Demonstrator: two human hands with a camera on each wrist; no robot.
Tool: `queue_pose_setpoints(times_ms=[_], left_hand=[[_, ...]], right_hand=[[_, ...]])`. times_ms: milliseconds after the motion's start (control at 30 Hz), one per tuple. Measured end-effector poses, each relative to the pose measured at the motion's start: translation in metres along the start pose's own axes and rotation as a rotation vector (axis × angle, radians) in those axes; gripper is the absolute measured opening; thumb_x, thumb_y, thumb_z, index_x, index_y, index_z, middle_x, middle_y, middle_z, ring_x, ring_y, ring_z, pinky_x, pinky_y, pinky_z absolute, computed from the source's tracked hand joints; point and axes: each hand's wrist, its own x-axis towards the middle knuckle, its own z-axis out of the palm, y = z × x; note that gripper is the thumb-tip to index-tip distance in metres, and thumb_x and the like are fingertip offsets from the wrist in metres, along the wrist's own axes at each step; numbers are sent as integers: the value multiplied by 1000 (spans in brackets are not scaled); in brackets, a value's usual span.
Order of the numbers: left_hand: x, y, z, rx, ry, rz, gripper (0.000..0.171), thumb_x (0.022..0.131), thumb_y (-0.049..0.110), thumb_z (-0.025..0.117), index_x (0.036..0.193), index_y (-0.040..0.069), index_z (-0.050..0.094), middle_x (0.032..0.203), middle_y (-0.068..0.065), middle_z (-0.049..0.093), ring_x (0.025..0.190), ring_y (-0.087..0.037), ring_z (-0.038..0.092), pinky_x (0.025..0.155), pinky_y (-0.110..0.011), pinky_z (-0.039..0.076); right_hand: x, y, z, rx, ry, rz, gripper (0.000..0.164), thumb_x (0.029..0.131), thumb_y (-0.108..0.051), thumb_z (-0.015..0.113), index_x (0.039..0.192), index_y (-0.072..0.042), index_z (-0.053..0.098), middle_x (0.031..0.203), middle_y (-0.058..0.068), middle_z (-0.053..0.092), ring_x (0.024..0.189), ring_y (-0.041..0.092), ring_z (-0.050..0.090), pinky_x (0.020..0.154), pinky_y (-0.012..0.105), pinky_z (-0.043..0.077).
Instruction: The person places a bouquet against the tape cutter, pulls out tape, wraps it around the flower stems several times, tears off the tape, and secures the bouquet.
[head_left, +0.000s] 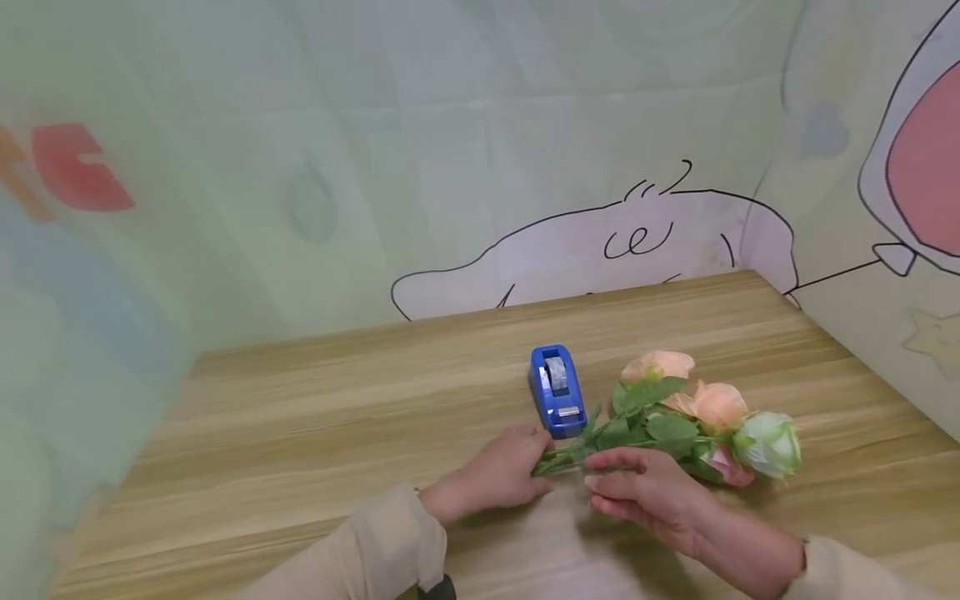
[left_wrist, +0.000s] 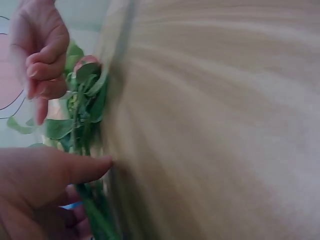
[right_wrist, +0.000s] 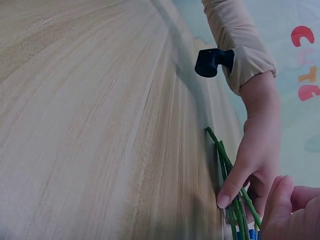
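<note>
My left hand [head_left: 504, 468] grips the green stems [head_left: 557, 460] of a bunch of flowers near their cut ends, its thumb [left_wrist: 90, 169] laid across them. Peach roses [head_left: 718, 406], a pale green-white rose [head_left: 767, 443] and a pink one [head_left: 727, 467] lie to the right among leaves [head_left: 671, 427]. My right hand [head_left: 651, 493] hovers just right of the left, beside the stems, fingers loosely bent. A faint clear film shows around the stems in the right wrist view; whether the right fingertips pinch any of it is unclear.
A blue tape dispenser [head_left: 557, 392] with a clear roll stands just behind the left hand, close to the stems. The wood-grain table [head_left: 315, 433] meets a printed cloth wall [head_left: 337, 208] at the back and sides.
</note>
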Motion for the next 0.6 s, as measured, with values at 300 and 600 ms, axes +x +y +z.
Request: queue_pose_setpoints(times_ms=[300, 600], left_hand=[[-6, 17, 5, 134, 18, 6, 7, 84, 7, 57, 91, 7, 54, 72, 1, 53, 62, -13, 52, 51, -23, 43], [-8, 22, 4, -170, -51, 19, 11, 94, 20, 54, 87, 14, 50, 68, 8, 45, 62, -6, 46, 59, -19, 42]], right_hand=[[0, 4, 2, 0, 8, -22, 39, 84, 9, 58, 121, 15, 47, 83, 6, 59, 73, 13, 64, 71, 23, 53], [-2, 2, 0, 38, -10, -26, 43, 84, 6, 60, 124, 15, 45, 90, 11, 65, 76, 14, 65, 74, 23, 52]])
